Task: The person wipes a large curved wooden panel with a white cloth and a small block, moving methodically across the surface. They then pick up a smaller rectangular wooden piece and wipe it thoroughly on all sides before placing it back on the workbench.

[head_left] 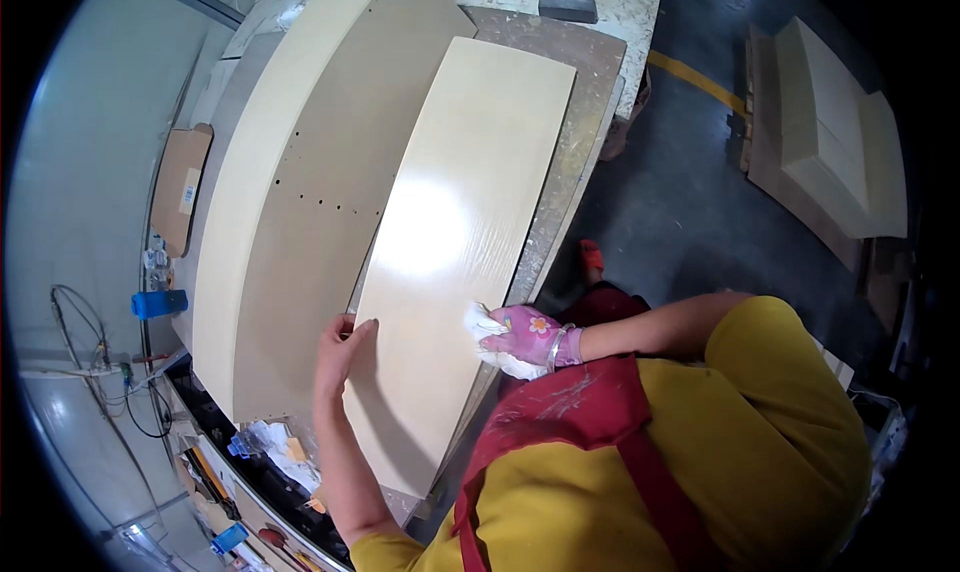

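a cloth (482, 324) is gripped in the curled right hand (525, 334) at the edge of a board (450, 222) laid over a bench (632, 22); the opposite edge is touched by the half-curled left hand (342, 347), its hold unclear.

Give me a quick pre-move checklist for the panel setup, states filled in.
1. White cloth in right hand: ok.
2. Left hand at the glossy pale panel's left edge: ok.
3. Both hands gloved: not ok; pink flowered glove on the right, left bare.
4. Glossy panel free of glare: not ok; bright reflection near its middle.
5. Glossy panel's surface dry: cannot tell.
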Tool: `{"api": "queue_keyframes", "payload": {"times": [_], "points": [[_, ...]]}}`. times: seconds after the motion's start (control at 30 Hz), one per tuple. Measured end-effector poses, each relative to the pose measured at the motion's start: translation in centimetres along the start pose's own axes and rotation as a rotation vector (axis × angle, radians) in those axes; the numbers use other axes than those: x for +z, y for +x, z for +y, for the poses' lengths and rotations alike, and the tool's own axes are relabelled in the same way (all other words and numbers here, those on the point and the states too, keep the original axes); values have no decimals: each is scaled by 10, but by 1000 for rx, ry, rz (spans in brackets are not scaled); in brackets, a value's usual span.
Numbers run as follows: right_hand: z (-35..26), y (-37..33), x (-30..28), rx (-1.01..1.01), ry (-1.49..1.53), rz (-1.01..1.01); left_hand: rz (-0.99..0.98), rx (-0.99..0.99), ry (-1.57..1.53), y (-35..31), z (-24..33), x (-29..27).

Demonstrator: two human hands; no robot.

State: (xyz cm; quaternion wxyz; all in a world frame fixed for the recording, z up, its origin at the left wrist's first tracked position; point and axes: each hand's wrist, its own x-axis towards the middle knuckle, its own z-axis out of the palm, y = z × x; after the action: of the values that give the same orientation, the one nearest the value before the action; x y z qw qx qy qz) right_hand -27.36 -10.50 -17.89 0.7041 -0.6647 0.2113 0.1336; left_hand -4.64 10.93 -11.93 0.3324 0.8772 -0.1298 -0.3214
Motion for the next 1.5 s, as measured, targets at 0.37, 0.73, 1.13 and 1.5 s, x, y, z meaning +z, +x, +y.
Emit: {"api": "queue_keyframes", "payload": {"times": [0.37, 0.73, 1.13, 1.5], "points": [[-26, 9, -54, 34, 200, -297, 264, 239, 307, -99, 96, -6], [-47, -39, -182, -556, -323, 218, 122, 563, 625, -162, 85, 79], [-41, -63, -231, 148, -525, 346, 161, 637, 705, -104, 21, 158], [-34, -2, -61, -643, -1314, -110, 355, 376, 725, -38, -14, 128]]}}
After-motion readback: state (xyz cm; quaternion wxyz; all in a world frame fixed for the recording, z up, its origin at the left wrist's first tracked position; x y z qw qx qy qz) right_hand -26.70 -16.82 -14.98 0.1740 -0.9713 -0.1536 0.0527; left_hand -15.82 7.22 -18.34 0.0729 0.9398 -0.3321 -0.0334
